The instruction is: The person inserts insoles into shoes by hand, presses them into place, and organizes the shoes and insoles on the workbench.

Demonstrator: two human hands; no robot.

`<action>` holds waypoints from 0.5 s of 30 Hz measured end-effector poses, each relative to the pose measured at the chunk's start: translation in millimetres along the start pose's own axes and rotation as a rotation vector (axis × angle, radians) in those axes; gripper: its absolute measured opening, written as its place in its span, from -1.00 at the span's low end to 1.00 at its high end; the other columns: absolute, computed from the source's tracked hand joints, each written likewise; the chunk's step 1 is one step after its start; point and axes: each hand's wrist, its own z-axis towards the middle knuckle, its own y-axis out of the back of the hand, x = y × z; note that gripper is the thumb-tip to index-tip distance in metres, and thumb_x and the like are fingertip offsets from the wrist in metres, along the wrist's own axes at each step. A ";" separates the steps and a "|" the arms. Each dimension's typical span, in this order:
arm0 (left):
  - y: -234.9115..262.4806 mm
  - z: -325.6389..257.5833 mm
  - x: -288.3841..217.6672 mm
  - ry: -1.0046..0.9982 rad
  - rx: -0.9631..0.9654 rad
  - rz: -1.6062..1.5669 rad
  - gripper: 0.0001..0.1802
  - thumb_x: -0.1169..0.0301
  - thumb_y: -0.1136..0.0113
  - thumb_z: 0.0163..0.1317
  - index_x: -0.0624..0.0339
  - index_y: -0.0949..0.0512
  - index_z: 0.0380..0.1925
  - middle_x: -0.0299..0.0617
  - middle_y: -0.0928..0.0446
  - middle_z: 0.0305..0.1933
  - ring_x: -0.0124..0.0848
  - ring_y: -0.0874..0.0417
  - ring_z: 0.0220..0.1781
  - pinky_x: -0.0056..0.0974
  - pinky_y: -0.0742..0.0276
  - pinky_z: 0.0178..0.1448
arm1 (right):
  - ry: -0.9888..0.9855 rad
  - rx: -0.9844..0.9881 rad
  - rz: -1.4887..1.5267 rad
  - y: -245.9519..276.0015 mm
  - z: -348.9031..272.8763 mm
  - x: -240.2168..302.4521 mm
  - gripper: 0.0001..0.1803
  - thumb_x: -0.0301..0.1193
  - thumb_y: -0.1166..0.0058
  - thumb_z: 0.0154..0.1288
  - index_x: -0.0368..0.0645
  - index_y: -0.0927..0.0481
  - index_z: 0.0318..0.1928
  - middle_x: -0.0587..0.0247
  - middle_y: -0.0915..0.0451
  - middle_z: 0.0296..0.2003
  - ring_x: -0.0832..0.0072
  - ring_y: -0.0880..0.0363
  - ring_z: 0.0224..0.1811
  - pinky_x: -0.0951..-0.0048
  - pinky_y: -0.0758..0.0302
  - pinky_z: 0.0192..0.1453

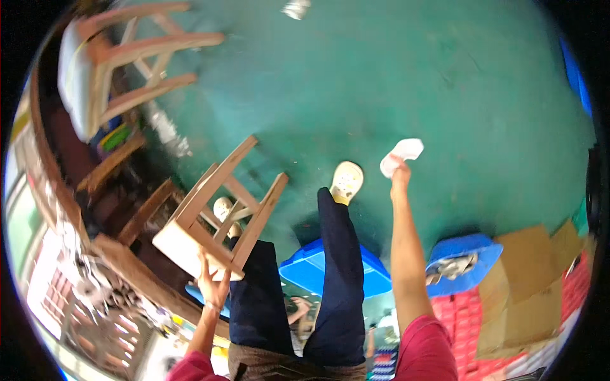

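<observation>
My left hand grips the seat edge of a small wooden stool. The stool is tilted, its legs pointing away over the green floor. Out to the right, my right hand holds a white, flat, curved piece by one end. The piece looks a little like a shoe sole, but its exact kind is unclear. Beneath it there is only floor. Between my arms are my dark trouser legs and a pale yellow clog on one foot.
Another wooden stool stands at the far left, beside a long workbench with clutter. A blue tray lies behind my legs. At the right are a blue basin with pale pieces, a cardboard box and red packages.
</observation>
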 end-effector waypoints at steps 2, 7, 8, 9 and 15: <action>-2.9 -4.2 9.6 -0.010 -0.074 0.011 -0.05 0.35 -0.39 0.02 0.22 -0.13 0.42 0.21 -0.34 0.34 -0.03 -0.46 0.32 -0.18 -0.60 0.14 | 0.008 0.235 0.018 -32.3 -58.2 24.9 -0.48 -0.66 0.33 0.09 -0.31 -0.65 -0.02 0.15 -0.61 -0.01 0.33 -0.52 0.12 0.41 -0.41 0.24; 0.3 0.5 9.8 -0.166 0.032 0.129 0.00 0.13 -0.31 -0.02 0.08 -0.10 0.44 0.50 -0.22 0.32 0.29 -0.39 0.27 0.02 -0.33 0.39 | 0.199 0.658 -0.104 -82.1 -154.5 98.5 -0.45 -0.57 0.14 0.23 -0.35 -0.36 0.28 0.08 -0.52 0.16 0.19 -0.47 0.25 0.17 -0.38 0.34; 11.3 1.5 9.0 -0.135 0.137 0.050 0.01 0.12 -0.31 -0.02 0.03 -0.07 0.46 0.53 -0.11 0.36 0.32 -0.39 0.25 0.05 -0.36 0.36 | 0.329 0.656 -0.169 -96.7 -171.4 116.2 -0.66 -0.55 0.02 0.32 -0.25 -0.59 0.09 0.14 -0.61 0.03 0.33 -0.54 0.15 0.44 -0.41 0.26; 17.1 0.5 19.6 -0.158 0.136 0.043 0.01 0.15 -0.30 -0.02 -0.05 -0.06 0.46 0.51 -0.06 0.39 0.30 -0.41 0.24 0.04 -0.42 0.32 | 0.822 0.647 -0.590 -113.4 -195.3 144.4 -0.75 -0.50 0.04 0.38 -0.27 -0.68 -0.07 0.14 -0.62 0.03 0.34 -0.56 0.10 0.41 -0.42 0.23; 64.7 3.4 106.8 -0.483 0.130 -0.443 -0.06 0.37 -0.26 0.08 0.08 -0.03 0.46 0.20 -0.19 0.42 0.09 -0.33 0.38 -0.11 -0.29 0.43 | 1.159 0.375 -0.812 -162.1 -318.7 263.7 -0.73 -0.39 -0.16 0.35 -0.33 -0.63 -0.05 0.19 -0.62 -0.16 0.45 -0.55 -0.20 0.37 -0.50 -0.08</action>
